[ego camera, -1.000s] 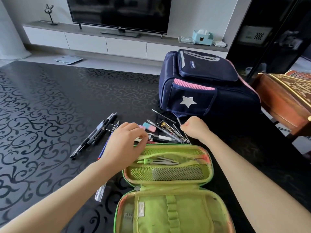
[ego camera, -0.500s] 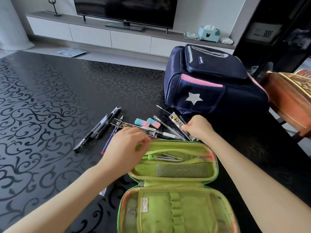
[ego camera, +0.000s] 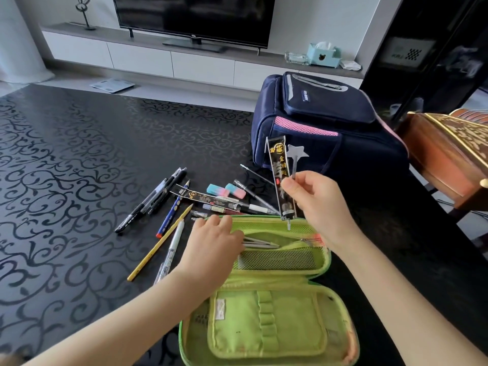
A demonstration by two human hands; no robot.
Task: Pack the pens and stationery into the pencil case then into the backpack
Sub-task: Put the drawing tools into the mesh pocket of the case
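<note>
A green pencil case (ego camera: pixel 266 307) lies open on the black table, with a compass (ego camera: pixel 260 243) in its upper mesh pocket. My left hand (ego camera: pixel 211 243) rests on the case's upper left rim, fingers curled over the pocket edge. My right hand (ego camera: pixel 313 199) pinches a black refill packet (ego camera: pixel 280 178) and a thin pen refill, holding them upright above the case's far rim. Pens and pencils (ego camera: pixel 158 199), a second black packet (ego camera: pixel 203 199) and two pink-blue erasers (ego camera: pixel 225 191) lie left of and behind the case. A navy backpack (ego camera: pixel 327 128) lies behind.
A wooden chair (ego camera: pixel 449 159) stands at the table's right side. Beyond the table's far edge are a TV (ego camera: pixel 194 19) on a white cabinet and a bathroom scale (ego camera: pixel 112 85) on the floor. Patterned black tabletop (ego camera: pixel 66 180) stretches to the left.
My right hand has lifted a black refill packet and a thin refill off the table and holds them upright. My left hand stays at the case's upper left rim.
</note>
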